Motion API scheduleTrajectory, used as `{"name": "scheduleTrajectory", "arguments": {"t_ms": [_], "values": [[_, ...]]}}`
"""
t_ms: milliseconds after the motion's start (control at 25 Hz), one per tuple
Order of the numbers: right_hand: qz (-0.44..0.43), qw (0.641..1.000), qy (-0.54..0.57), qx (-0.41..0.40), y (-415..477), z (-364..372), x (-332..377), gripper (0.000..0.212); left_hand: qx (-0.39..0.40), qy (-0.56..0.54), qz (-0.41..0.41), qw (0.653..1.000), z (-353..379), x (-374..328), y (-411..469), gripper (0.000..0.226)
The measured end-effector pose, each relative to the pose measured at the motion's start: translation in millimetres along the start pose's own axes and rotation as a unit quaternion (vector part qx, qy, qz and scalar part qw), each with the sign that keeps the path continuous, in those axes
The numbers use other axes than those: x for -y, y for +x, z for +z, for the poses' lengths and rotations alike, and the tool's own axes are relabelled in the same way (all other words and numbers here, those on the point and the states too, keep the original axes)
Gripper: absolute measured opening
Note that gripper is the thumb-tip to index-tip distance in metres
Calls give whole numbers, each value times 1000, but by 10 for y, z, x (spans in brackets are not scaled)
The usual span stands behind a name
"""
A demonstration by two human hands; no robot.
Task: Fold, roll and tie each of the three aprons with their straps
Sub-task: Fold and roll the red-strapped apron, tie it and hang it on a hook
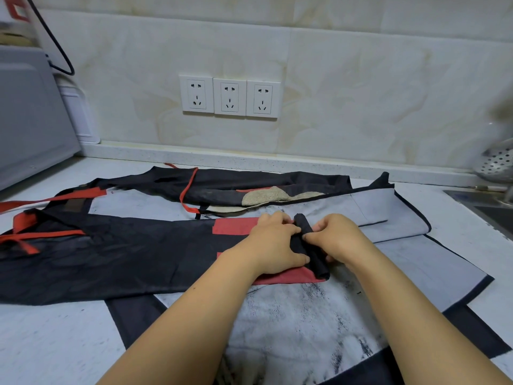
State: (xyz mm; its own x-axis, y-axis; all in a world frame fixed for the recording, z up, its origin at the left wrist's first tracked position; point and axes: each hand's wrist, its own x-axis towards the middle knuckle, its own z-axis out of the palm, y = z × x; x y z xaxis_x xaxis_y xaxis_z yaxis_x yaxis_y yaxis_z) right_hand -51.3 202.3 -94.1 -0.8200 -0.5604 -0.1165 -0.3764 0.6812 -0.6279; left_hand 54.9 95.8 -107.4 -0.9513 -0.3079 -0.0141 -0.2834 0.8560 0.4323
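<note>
A long folded black apron [111, 254] with red patches and red straps [25, 240] lies across the counter from left to centre. Its right end is wound into a small tight black roll [311, 245]. My left hand [274, 243] grips the roll from the left, thumb low against it. My right hand [338, 237] pinches it from the right. A second black apron [249, 184] with a red strap and a beige patch lies behind. A third apron [305, 329], grey-white inside with black trim, is spread underneath.
A grey appliance [30, 118] stands at the back left with a black cable. Three wall sockets [229, 97] sit on the tiled wall. A metal colander [497, 162] and the sink edge [483, 201] are at the right. Speckled counter [50, 343] shows at front left.
</note>
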Motion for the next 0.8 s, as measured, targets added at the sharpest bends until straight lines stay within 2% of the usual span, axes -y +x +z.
{"name": "scheduleTrajectory", "arguments": {"t_ms": [160, 280, 360, 480, 520, 640, 800], "values": [[-53, 993, -94, -56, -35, 173, 106, 29, -5, 16, -15, 1000, -83, 97, -26, 60], [-109, 978, -159, -83, -71, 275, 191, 21, 7, -43, -19, 999, -72, 150, -20, 62], [-118, 986, -104, -59, -43, 210, 154, 13, 29, -57, -23, 998, -58, 151, 1, 69], [-48, 990, 122, 49, -59, 26, 51, 8, 27, -85, -46, 995, -71, 165, 28, 68], [-32, 989, 135, 59, -76, 0, 25, 8, 26, -92, -47, 994, -76, 178, 31, 63], [-35, 999, -12, 39, -27, 51, 17, 23, 32, -89, -23, 995, -142, 200, -12, 56], [-59, 995, -75, 6, 14, 186, 147, 25, 41, -79, -15, 996, -205, 225, -51, 35]]}}
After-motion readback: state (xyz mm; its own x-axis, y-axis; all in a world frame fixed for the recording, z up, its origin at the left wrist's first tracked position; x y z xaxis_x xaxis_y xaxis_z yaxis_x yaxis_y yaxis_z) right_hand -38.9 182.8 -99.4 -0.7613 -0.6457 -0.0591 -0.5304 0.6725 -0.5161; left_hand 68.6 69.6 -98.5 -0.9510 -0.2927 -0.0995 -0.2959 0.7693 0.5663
